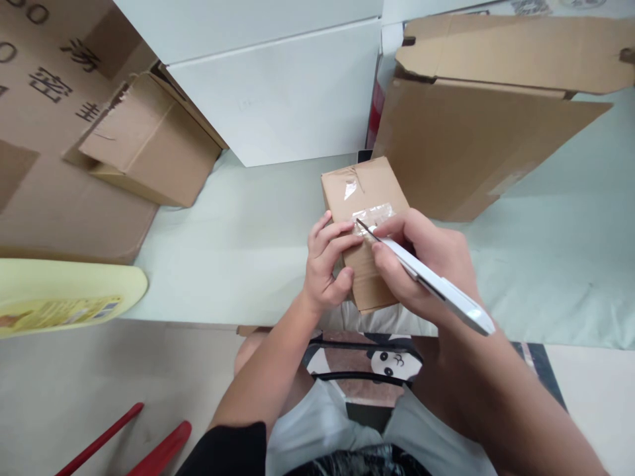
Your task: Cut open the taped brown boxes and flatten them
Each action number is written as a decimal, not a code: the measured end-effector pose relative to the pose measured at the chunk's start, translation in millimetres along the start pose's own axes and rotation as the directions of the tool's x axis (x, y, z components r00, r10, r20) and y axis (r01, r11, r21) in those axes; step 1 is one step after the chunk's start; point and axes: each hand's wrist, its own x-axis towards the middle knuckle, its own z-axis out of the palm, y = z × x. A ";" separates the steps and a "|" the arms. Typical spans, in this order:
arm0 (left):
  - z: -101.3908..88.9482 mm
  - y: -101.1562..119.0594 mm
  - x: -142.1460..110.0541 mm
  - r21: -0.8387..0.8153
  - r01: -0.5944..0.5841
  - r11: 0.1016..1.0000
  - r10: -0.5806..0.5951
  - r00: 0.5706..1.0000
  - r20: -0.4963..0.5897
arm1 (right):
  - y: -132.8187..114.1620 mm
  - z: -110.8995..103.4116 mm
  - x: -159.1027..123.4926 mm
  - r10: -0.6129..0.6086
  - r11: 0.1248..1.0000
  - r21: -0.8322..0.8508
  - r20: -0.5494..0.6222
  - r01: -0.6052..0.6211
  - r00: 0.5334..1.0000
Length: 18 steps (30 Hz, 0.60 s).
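A small brown cardboard box (370, 271) rests at the front of the pale green cloth surface, with clear tape (381, 213) across its top. Fingers spread, my left hand (328, 264) lies on the box's left side and steadies it. My right hand (426, 264) grips a white utility knife (436, 281) like a pen. The knife's thin blade points up and left, its tip at the tape near my left fingertips. Part of the box's right side is hidden by my right hand.
Behind stand white boxes (278, 99) and a tall open cardboard box (466, 145). At left are a smaller carton (153, 145), a large printed carton (64, 192) and a yellow bottle (64, 294). The cloth-covered surface (238, 264) ends just before my lap.
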 end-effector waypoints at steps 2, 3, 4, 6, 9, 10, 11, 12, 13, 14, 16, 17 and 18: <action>-0.1 -0.4 -0.1 0.017 -0.002 1.000 0.002 1.000 0.009 | 0.1 0.5 -0.3 0.005 1.000 0.001 -0.004 -0.005 1.000; -0.1 -0.6 -0.1 0.021 -0.005 1.000 0.004 1.000 0.010 | 0.2 0.8 -0.4 0.006 1.000 0.001 -0.006 -0.006 1.000; 0.1 -0.7 -0.2 0.021 -0.006 1.000 0.006 1.000 0.009 | 0.3 1.1 -0.6 0.006 1.000 0.002 -0.008 -0.006 1.000; 0.3 -0.8 -0.3 0.006 -0.004 1.000 0.004 1.000 0.002 | 0.7 1.5 -1.0 0.004 1.000 -0.001 -0.009 -0.004 1.000; 0.3 -0.7 -0.4 -0.020 0.004 1.000 -0.004 1.000 -0.005 | 1.5 2.0 -1.8 -0.005 1.000 0.000 -0.011 0.005 1.000; 0.3 -0.6 -0.4 -0.021 0.004 1.000 -0.004 1.000 -0.003 | 1.8 2.3 -2.1 -0.012 1.000 0.002 -0.017 0.012 1.000; 0.1 -0.5 -0.3 -0.017 0.004 1.000 -0.004 1.000 -0.001 | 2.1 2.6 -2.4 -0.021 1.000 0.007 -0.026 0.021 0.999; 0.1 -0.4 -0.2 -0.013 0.002 1.000 -0.002 1.000 0.001 | 2.4 2.9 -2.8 -0.031 0.999 0.012 -0.034 0.031 0.999; 0.1 -0.3 0.0 -0.009 0.000 1.000 0.000 1.000 0.001 | 2.7 3.1 -3.1 -0.040 0.999 0.015 -0.041 0.040 0.998; 0.1 -0.2 0.2 -0.010 -0.002 1.000 0.002 1.000 -0.001 | 2.9 3.3 -3.4 -0.046 0.999 0.016 -0.044 0.047 0.998; 0.7 0.2 0.8 -0.021 -0.003 1.000 0.003 1.000 -0.008 | 3.3 3.3 -3.8 -0.060 0.998 0.013 -0.045 0.060 0.997; 1.1 0.4 1.1 -0.030 -0.003 1.000 0.002 1.000 -0.014 | 3.4 3.1 -3.9 -0.065 0.998 0.010 -0.042 0.066 0.997; 1.5 0.6 1.5 -0.043 -0.003 0.999 0.002 1.000 -0.020 | 3.5 2.8 -4.0 -0.070 0.998 0.005 -0.038 0.070 0.997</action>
